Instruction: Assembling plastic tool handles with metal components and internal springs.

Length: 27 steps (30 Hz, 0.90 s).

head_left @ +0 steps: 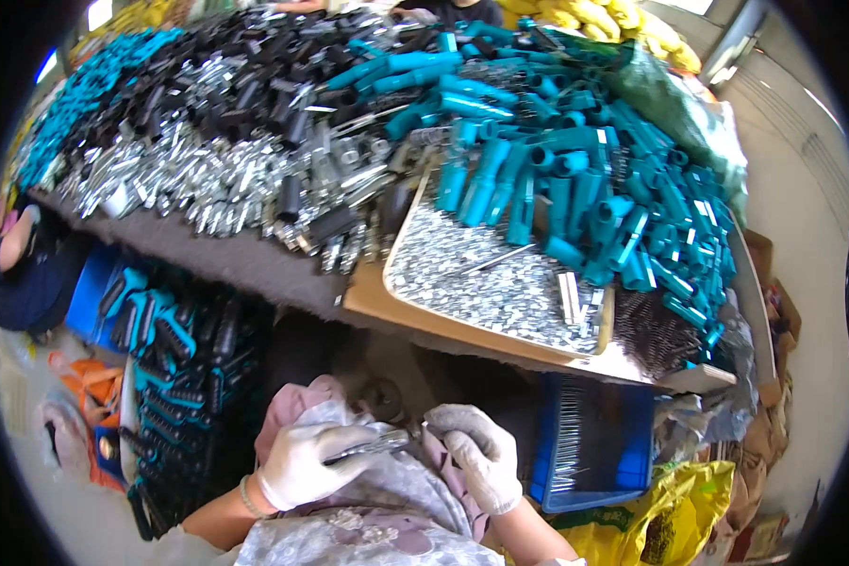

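Both my hands wear white gloves and are low over my lap, below the table edge. My left hand [304, 462] is closed around a slim silver metal part [373, 445] that points to the right. My right hand [481, 455] is curled beside the tip of that part, fingers bent; whether it grips anything small is hidden. Above, on the table, a wooden tray [415, 316] holds a heap of small silver metal pieces [486, 274]. Teal plastic handles [575, 179] are piled over the tray's far and right side.
Silver metal parts and black sleeves [236, 141] cover the left of the table. A blue crate [599, 443] with thin metal pins stands at my right, a yellow bag [670, 514] below it. A bin of finished black-and-teal tools [174, 358] sits on the floor at left.
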Each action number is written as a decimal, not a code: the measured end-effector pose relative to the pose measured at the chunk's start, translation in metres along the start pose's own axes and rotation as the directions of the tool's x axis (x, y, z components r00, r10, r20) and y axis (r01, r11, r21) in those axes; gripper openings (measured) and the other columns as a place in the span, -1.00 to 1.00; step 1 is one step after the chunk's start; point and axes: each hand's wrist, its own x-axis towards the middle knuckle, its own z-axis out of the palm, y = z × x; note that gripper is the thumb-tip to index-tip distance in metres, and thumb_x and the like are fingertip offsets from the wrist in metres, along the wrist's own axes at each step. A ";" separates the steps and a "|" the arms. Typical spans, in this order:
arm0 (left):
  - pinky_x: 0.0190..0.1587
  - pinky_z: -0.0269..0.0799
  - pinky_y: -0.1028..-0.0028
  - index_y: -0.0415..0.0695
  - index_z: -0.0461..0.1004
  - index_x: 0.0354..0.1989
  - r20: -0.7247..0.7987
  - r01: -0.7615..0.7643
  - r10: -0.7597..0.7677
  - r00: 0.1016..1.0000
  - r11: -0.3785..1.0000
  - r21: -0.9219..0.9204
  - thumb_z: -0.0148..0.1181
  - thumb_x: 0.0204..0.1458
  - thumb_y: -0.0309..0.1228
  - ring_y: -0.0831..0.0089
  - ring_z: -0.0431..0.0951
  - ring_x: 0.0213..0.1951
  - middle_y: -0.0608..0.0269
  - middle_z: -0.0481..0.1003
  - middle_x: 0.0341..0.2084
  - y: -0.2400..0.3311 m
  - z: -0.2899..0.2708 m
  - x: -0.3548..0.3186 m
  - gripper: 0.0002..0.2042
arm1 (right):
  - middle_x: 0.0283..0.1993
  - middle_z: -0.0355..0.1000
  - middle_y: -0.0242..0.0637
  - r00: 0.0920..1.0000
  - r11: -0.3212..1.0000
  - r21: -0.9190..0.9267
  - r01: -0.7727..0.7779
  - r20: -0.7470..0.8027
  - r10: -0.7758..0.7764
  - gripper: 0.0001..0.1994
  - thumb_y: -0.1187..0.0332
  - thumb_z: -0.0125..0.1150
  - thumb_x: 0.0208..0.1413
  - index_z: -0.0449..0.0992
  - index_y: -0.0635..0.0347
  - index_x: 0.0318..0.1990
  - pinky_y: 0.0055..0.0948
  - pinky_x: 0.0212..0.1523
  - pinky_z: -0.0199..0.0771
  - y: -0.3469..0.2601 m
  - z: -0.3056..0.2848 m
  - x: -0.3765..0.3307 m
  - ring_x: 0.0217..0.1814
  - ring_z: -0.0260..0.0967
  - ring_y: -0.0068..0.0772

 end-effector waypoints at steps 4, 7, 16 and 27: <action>-0.18 0.56 0.39 -0.20 0.62 -0.20 -0.046 0.028 -0.027 0.999 1.000 0.011 0.43 -0.12 -0.46 0.20 0.66 -0.28 0.09 0.64 -0.32 -0.002 0.000 -0.007 -0.74 | -0.02 0.48 -0.13 0.975 0.994 0.063 0.091 -0.210 -0.076 -0.79 0.51 0.06 0.19 0.54 0.42 -0.10 -0.39 0.07 0.44 -0.013 -0.022 0.006 -0.02 0.45 -0.35; -0.18 0.57 0.41 -0.25 0.62 -0.24 -0.085 0.047 -0.050 0.995 0.998 -0.037 0.45 -0.12 -0.49 0.23 0.68 -0.29 0.07 0.64 -0.33 0.005 0.000 -0.004 -0.75 | -0.04 0.49 -0.13 0.954 0.982 -0.083 0.172 -0.236 -0.187 -0.80 0.52 0.06 0.16 0.55 0.42 -0.12 -0.40 0.06 0.44 -0.019 -0.035 0.007 -0.03 0.44 -0.36; -0.17 0.57 0.41 -0.26 0.62 -0.28 -0.100 0.041 -0.044 0.994 0.998 -0.038 0.46 -0.16 -0.49 0.22 0.68 -0.27 0.04 0.63 -0.34 0.004 0.003 -0.007 -0.76 | -0.02 0.44 -0.09 0.564 0.085 -0.995 -0.055 -0.101 -0.820 -0.67 0.57 0.24 -0.08 0.55 0.08 -0.11 -0.08 0.03 0.41 -0.070 -0.151 0.095 0.03 0.38 0.07; -0.12 0.56 0.35 -0.18 0.63 -0.20 -0.046 -0.018 0.021 0.999 0.998 0.053 0.44 -0.13 -0.42 0.16 0.65 -0.23 0.06 0.63 -0.28 -0.013 0.011 -0.015 -0.72 | 0.01 0.47 -0.12 0.779 -0.129 -0.987 -0.097 0.006 -0.628 -0.67 0.50 0.29 -0.21 0.53 0.16 -0.17 -0.15 0.02 0.48 -0.107 -0.190 0.139 0.05 0.43 -0.02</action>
